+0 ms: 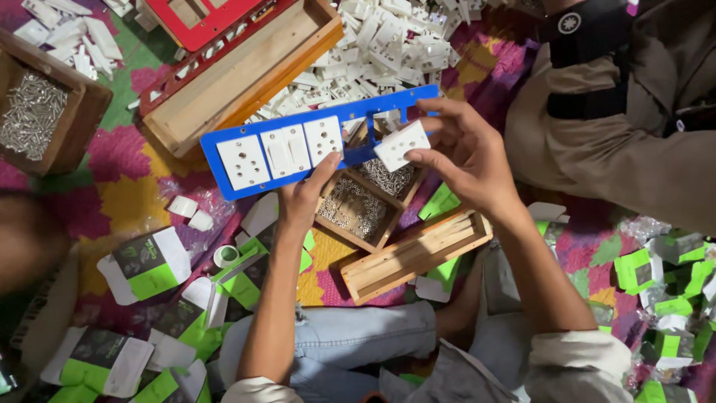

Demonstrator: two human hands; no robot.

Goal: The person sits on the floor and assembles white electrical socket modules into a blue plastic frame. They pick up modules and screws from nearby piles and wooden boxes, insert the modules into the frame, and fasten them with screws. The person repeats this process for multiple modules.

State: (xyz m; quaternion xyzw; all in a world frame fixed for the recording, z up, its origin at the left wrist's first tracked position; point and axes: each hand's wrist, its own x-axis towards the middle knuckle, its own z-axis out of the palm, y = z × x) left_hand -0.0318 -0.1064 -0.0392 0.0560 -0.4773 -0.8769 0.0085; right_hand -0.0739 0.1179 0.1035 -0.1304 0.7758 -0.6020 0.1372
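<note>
The person sits on a floor covered with a bright patterned cloth (127,190) of pink, yellow and green patches. The left hand (302,198) grips the lower edge of a blue plate (257,133), thumb on its face, holding it tilted above the lap. Three white modules sit in the plate: a socket (242,161), a switch pair (286,151) and another socket (323,138). The right hand (466,153) pinches a loose white socket module (401,145) between its fingertips, just beside the plate's open cut-out at 3 o'clock from the fitted ones.

Directly under the plate lies a small wooden box of screws (362,201). At 5 o'clock from it rests a long empty wooden tray (414,255). At 12 o'clock a heap of white plastic parts (373,45) spreads over the cloth, and at 10 o'clock stands a large wooden frame (246,71) with a red plate (198,22) on it. Another wooden box of screws (37,112) sits at 9 o'clock. Green-and-white packets (142,265) litter the cloth at 7 o'clock. A second person in brown clothing (619,142) sits at 2 o'clock.
</note>
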